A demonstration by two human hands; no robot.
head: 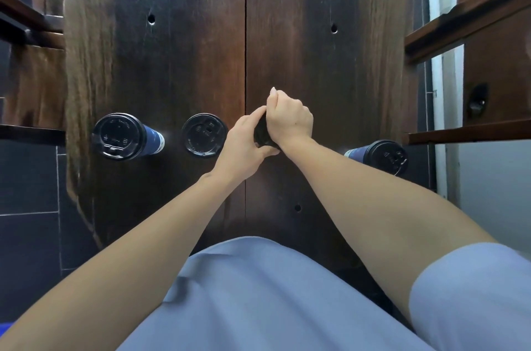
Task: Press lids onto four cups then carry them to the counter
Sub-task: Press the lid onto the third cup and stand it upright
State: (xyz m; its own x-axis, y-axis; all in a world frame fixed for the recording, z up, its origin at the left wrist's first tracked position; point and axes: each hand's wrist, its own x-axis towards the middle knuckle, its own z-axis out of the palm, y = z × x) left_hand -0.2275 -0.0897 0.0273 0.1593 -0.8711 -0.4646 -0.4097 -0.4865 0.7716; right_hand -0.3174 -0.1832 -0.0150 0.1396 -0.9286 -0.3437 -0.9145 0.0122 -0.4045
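Dark wood table (172,63): both hands, left hand (244,143) and right hand (290,118), squeeze one black lid (261,133); lidded cups (201,135) stand beside them.

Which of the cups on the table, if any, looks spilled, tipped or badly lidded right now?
Nothing stands out. The three free cups stand upright on the wooden table with black lids on, and no spill shows. The fourth cup's lid is mostly hidden under the left hand and right hand, so its fit cannot be judged.
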